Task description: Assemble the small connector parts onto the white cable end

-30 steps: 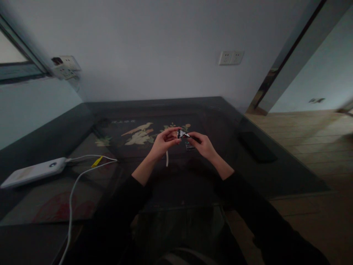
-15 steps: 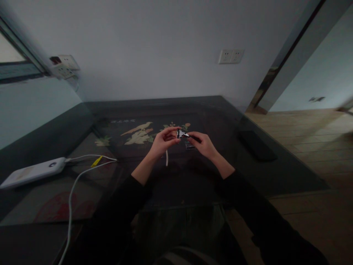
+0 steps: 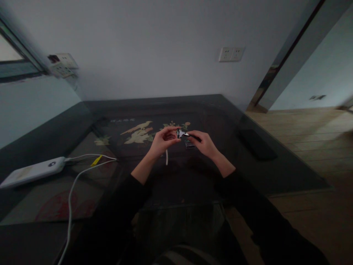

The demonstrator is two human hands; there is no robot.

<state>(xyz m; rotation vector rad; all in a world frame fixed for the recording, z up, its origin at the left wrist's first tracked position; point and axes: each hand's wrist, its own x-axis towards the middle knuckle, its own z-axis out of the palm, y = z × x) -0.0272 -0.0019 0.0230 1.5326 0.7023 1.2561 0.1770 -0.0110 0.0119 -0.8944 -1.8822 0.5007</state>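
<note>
Together, the left hand (image 3: 162, 141) and right hand (image 3: 204, 143) pinch a small metal clip (image 3: 182, 134) between them above the table (image 3: 275, 173).

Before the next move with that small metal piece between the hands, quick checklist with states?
1. Left hand pinches the small metal piece: ok.
2. Right hand holds a thin dark tool at the piece: ok.
3. Tool tip seated in the piece: cannot tell, too small and dark.
4. Loose small part lies on the glass table under the right hand: ok.
5. White cable and power bank lie apart from both hands: ok.
</note>
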